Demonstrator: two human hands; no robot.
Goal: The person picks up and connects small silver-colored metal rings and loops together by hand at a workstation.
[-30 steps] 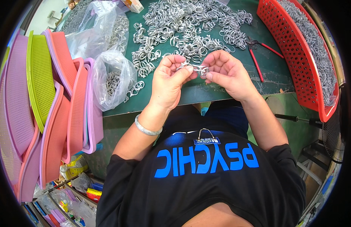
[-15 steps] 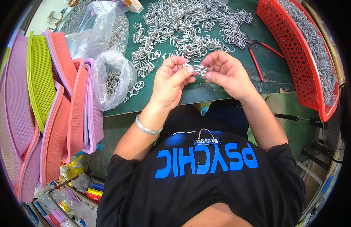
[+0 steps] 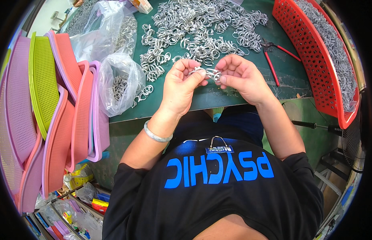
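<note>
Nearest is the black short-sleeved shirt with blue lettering point(image 3: 218, 200). A pale grey, smooth, round bangle point(image 3: 157, 134) circles the left wrist. Above the near edge of the dark green, flat table point(image 3: 292, 82), the left hand point(image 3: 180, 86) pinches a short cluster of silver-grey, open-ringed metal pieces point(image 3: 212, 73) between thumb and fingers; the right hand point(image 3: 244, 80) grips the cluster's other end, its fingers curled.

Left of the table stand nested purple, pink and lime-green perforated plastic baskets point(image 3: 44, 88). Beside them, a small clear plastic bag point(image 3: 134, 74) holds similar metal pieces. On the right lie metal pliers with slim red handles point(image 3: 271, 69), near a tall red perforated plastic basket point(image 3: 314, 56) filled with grey metal pieces. Beyond the hands spreads a large loose heap of silver-grey metal rings point(image 3: 206, 24).
</note>
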